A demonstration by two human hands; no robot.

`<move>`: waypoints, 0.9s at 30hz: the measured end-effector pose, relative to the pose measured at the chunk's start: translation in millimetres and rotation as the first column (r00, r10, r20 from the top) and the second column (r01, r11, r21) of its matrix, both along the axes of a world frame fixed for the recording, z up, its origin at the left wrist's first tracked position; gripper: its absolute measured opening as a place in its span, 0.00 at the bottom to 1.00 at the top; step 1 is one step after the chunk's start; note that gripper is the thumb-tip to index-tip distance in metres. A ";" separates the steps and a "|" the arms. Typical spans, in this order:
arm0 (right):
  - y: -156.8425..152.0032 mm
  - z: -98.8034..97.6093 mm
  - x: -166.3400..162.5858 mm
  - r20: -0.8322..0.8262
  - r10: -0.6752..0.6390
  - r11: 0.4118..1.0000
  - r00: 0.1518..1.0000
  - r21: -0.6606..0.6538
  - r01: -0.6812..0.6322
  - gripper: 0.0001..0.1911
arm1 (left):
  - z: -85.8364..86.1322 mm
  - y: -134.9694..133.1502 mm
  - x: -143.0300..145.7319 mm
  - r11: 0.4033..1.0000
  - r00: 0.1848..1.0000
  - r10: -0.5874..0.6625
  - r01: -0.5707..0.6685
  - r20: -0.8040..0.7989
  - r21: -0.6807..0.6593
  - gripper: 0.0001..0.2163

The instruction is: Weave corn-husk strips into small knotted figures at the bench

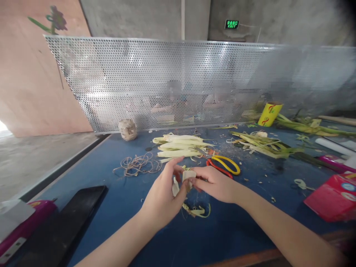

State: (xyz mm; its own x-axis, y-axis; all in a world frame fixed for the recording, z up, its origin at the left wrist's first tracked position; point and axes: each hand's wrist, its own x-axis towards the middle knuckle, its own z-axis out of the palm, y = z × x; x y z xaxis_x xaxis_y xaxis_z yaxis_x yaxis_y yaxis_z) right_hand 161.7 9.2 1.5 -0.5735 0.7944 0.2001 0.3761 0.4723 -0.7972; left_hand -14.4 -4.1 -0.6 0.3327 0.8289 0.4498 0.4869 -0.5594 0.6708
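Both my hands meet over the blue table (222, 230), pinching a small pale folded leaf strip piece (185, 177). My left hand (164, 193) grips its left side with thumb and fingers closed. My right hand (213, 182) holds its right side, fingers curled. Trimmed pale scraps (198, 211) lie on the table just below the hands. Red and yellow scissors (222, 165) rest right behind my right hand.
A pile of pale leaf strips (180, 146), a tangle of twine (137, 165), a twine ball (127, 129), green leaves (264, 144), a yellow cup (269, 114), a red box (333, 196), and a black slab (69, 222) lie around. A perforated metal screen (194, 81) closes the far edge.
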 end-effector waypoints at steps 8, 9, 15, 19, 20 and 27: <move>6.5 0.9 7.9 -0.185 0.138 0.985 0.973 -0.075 -0.154 0.10 | 18.1 7.0 -4.6 0.926 0.946 -0.027 0.145 0.324 -0.347 0.24; 6.2 0.6 7.6 -0.209 0.149 0.982 0.966 -0.085 -0.169 0.10 | 20.1 7.3 -5.0 0.904 0.930 -0.029 0.180 0.366 -0.388 0.24; 2.2 -4.2 3.9 -0.367 0.204 0.954 0.908 -0.132 -0.268 0.12 | 22.1 5.8 -5.1 0.759 0.836 -0.024 0.372 0.548 -0.534 0.29; 2.8 -15.7 1.4 -0.518 0.229 0.917 0.824 -0.169 -0.361 0.13 | 16.2 3.6 -1.9 0.597 0.726 0.027 0.539 0.687 -0.594 0.32; 3.0 -17.8 1.1 -0.552 0.231 0.905 0.801 -0.181 -0.385 0.13 | 14.8 2.7 -0.8 0.551 0.703 0.046 0.574 0.709 -0.605 0.33; 1.0 -6.2 4.1 -0.501 0.206 0.911 0.841 -0.216 -0.352 0.14 | 13.2 1.0 1.7 0.656 0.732 -0.022 0.525 0.681 -0.542 0.27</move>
State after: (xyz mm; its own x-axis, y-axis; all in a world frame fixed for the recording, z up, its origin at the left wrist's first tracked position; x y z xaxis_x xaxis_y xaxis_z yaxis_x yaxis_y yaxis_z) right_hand 165.7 10.2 -4.7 -0.6794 0.6768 0.2836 -0.1780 0.2229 -0.9584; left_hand -12.7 -3.1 12.6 0.4831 0.8756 -0.0019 -0.2288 0.1283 0.9650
